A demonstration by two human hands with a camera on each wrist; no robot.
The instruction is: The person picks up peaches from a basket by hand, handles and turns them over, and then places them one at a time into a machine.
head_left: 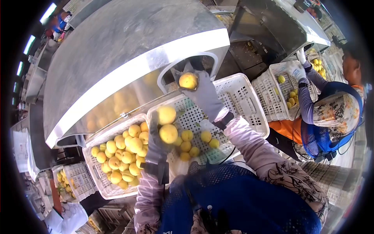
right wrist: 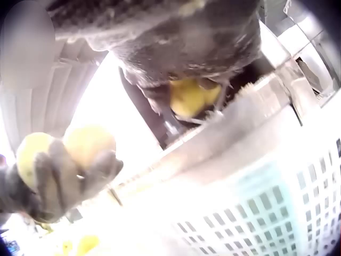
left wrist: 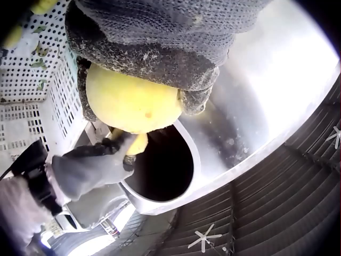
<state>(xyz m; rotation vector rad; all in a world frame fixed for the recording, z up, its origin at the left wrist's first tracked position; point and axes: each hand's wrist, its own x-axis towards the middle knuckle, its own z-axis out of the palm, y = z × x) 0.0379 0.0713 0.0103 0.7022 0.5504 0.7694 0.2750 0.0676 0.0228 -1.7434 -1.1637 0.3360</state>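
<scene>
Steel hood sat over the white crate. Right hand gripped one yellow fruit at the hood's round opening. Left hand clutched two fruits lower down, above the crate. Hands were apart.

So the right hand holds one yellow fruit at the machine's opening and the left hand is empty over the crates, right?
No: the head view shows the left hand gripping two yellow fruits over the crates. The right hand does hold one fruit.
</scene>
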